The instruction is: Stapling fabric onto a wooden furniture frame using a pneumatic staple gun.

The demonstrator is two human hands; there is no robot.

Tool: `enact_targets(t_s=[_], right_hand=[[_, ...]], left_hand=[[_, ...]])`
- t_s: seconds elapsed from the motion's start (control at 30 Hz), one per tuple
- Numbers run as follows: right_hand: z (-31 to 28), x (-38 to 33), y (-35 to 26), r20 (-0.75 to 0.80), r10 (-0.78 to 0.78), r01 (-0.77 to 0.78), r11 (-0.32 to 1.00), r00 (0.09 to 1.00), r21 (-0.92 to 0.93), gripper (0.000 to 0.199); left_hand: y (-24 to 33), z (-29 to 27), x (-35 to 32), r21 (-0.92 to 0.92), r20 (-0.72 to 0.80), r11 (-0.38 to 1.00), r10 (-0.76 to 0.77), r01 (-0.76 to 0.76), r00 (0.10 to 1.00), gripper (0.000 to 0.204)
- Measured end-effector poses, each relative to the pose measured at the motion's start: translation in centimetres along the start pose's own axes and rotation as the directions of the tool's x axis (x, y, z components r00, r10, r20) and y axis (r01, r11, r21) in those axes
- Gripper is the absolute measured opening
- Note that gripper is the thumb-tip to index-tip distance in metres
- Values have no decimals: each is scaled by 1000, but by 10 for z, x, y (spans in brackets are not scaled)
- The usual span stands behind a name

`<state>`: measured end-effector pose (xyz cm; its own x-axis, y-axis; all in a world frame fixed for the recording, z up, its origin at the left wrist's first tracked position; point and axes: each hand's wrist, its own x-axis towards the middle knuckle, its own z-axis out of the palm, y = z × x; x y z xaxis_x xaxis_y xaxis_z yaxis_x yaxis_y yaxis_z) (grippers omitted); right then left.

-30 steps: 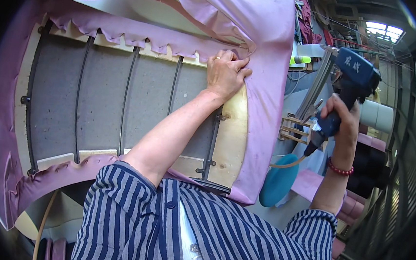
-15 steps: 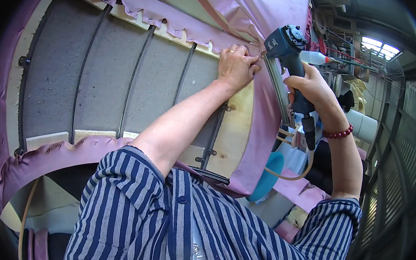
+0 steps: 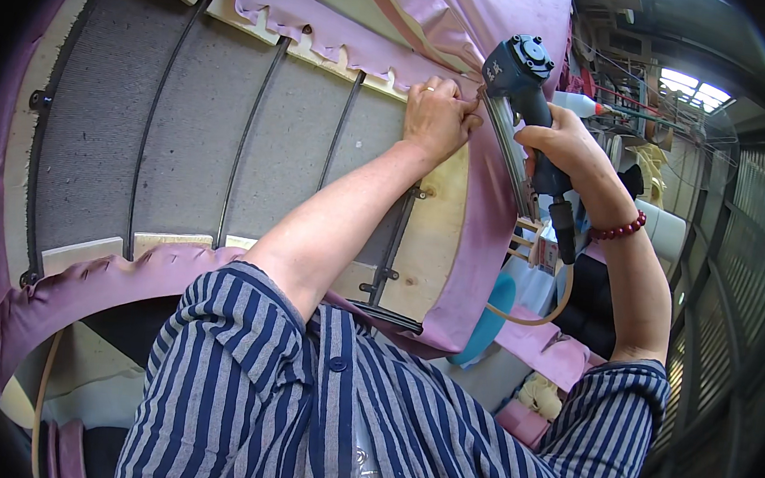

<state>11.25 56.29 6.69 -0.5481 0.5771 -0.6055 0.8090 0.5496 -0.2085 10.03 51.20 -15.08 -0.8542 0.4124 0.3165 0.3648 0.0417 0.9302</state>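
Note:
My left hand is closed, pinching the folded edge of a pink upholstery cover at the far right corner of a curved seat frame. A dark blue pneumatic staple gun is gripped by its handle in my right hand. Its nose meets the pink cover just right of my left fingertips; whether it presses on the cover I cannot tell. Bare wood of the frame shows below my left hand. What my left fingers pinch is partly hidden by the hand itself.
Grey backing fabric crossed by several dark rods fills the frame. A tan air hose loops below the staple gun. Beside the frame stand a teal round thing and a white bottle with a red tip. Cluttered shelving lies far right.
The staple gun and my right hand have shifted slightly left, and the gun is tilted a little differently. My left hand keeps its pinch at the same corner.

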Motion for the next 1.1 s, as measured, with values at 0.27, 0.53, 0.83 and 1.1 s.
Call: enact_targets(t_s=[0.27,0.53,0.83,1.1], right_hand=[[8,-1,-3,-2,-1,1,1000,1000,-12,16],[16,7,-6,-18,-11,6,974,1000,-225,17],[4,-19,0,-113,-104,98,994,988,-56,23],[6,-22,-5,-35,-64,60,990,997,-127,23]], left_hand=[[1,1,-1,-2,-2,1000,8,-8,1000,17],[-2,5,-1,-50,-60,998,-52,49,997,18],[0,4,-3,-167,-121,986,-21,0,992,26],[-1,-1,-1,-183,-57,982,-59,47,997,32]])
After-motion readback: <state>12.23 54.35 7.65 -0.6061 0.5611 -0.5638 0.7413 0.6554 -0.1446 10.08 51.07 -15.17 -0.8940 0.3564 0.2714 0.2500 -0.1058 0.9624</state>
